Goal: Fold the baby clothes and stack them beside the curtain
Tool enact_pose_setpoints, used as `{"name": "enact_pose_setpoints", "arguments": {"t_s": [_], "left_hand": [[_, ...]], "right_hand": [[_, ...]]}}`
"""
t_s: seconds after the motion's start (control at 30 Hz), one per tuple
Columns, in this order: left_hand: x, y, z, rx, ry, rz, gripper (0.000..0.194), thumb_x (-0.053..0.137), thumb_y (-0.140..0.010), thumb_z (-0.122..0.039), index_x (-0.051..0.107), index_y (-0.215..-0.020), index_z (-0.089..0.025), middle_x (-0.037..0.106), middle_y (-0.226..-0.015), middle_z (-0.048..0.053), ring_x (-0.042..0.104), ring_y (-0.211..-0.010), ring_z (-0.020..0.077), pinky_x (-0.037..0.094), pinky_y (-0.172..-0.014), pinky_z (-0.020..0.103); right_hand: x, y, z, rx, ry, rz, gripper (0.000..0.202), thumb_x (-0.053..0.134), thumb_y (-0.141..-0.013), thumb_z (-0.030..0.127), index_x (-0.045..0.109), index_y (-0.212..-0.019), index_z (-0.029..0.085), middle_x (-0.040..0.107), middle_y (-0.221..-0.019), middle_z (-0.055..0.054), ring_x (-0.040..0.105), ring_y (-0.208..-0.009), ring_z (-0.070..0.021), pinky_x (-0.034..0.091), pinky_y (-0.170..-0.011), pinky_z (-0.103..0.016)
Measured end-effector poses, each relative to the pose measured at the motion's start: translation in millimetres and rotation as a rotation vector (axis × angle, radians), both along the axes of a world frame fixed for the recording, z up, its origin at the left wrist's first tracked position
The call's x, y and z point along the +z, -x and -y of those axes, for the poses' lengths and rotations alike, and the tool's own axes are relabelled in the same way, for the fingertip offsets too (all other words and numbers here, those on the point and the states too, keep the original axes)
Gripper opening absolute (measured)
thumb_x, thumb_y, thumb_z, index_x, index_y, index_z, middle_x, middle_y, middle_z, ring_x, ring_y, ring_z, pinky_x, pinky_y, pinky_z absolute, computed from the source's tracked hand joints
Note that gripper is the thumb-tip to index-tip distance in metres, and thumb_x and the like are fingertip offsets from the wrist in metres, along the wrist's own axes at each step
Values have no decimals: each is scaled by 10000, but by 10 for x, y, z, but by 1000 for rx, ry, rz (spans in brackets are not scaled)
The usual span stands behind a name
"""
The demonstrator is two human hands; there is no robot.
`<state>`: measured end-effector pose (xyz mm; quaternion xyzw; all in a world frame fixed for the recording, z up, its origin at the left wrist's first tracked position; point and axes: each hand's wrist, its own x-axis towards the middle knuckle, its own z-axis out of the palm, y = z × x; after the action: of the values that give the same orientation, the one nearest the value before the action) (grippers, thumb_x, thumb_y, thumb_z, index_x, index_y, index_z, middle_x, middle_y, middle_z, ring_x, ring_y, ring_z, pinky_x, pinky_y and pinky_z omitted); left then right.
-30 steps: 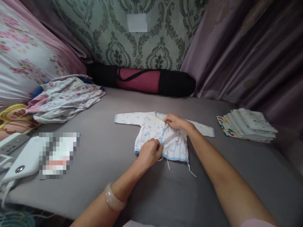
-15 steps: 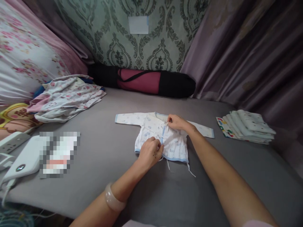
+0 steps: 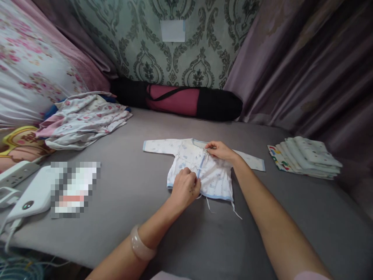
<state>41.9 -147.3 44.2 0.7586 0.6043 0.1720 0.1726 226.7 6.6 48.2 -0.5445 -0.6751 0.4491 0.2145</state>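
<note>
Shows barely any movement since half a second ago beyond a slight leftward slip of the right hand [image 3: 220,150] toward the neckline [image 3: 199,143], with no clear change at the left hand [image 3: 185,184]. Takes in a grey-sheeted bed [image 3: 128,175], backed by a long black-and-maroon bag [image 3: 173,100] at the foot of the patterned wall [image 3: 136,23]. Centres on a small white jacket [image 3: 182,155], flat on the bed beneath both hands, with its long axis side to side, cuff to cuff, across the forearms' reach. Sets a stack of folded cloths [image 3: 313,155] at far right, near the closer cuff but apart. Puts the right hand nearer the neckline, just ahead and left of its fingertips, with one sleeve out past the wrist and the jacket's body below. Puts the left hand nearer the hem [image 3: 215,196], over the lower front, with most of the jacket ahead and to the right. Catches the right thumb and fingers pressed together, apparently pinching a thin tie [image 3: 205,152] or the cloth at it, too small to tell which. Shows the left fingers curled down at the blue front edge [image 3: 201,163]; cannot tell whether pinching or only pressing.
</note>
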Motion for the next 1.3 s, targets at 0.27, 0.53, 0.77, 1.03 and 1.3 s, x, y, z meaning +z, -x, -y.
{"name": "enact_pose_setpoints", "arguments": {"t_s": [0.27, 0.53, 0.77, 1.03, 1.3], "left_hand": [[-26, 18, -16, -19, 42, -83, 224, 501, -881, -260, 666, -793, -136, 601, -910, 138, 578, -904, 256, 441, -815, 361], [-72, 61, -38, 10, 27, -6, 237, 524, -884, -273, 668, -745, -145, 602, -845, 104, 588, -877, 221, 443, -806, 319], [-65, 74, -40, 8, 59, 10, 325, 562, -876, -407, 686, -738, -140, 613, -875, 106, 579, -834, 204, 442, -772, 302], [-87, 86, -88, -12, 70, -19, 234, 535, -853, -279, 675, -739, -131, 617, -842, 100, 579, -854, 202, 434, -810, 299], [0, 89, -71, -2, 118, -117, 181, 524, -841, -270, 652, -780, -156, 611, -944, 101, 585, -891, 207, 435, -768, 288]], "right_hand": [[-379, 114, 94, -193, -490, 325, 133, 615, -781, 246, 631, -894, 178, 635, -981, -61, 588, -913, -190, 446, -835, -308], [-134, -271, 461, -325, -193, 32, 227, 475, -909, 248, 583, -1087, 157, 673, -984, -72, 643, -652, -104, 474, -558, -187], [43, -659, 1271, -313, 213, 406, 343, 465, -919, 373, 592, -688, 153, 595, -532, -13, 489, -359, -89, 305, -343, -175], [-52, -461, 1660, -222, 77, 568, 342, 560, -803, 428, 577, -578, 171, 536, -466, 8, 489, -410, -94, 258, -404, -196], [-7, -634, 1762, -289, 239, 489, 241, 556, -762, 373, 577, -620, 180, 440, -399, 48, 463, -363, -107, 265, -390, -201]]}}
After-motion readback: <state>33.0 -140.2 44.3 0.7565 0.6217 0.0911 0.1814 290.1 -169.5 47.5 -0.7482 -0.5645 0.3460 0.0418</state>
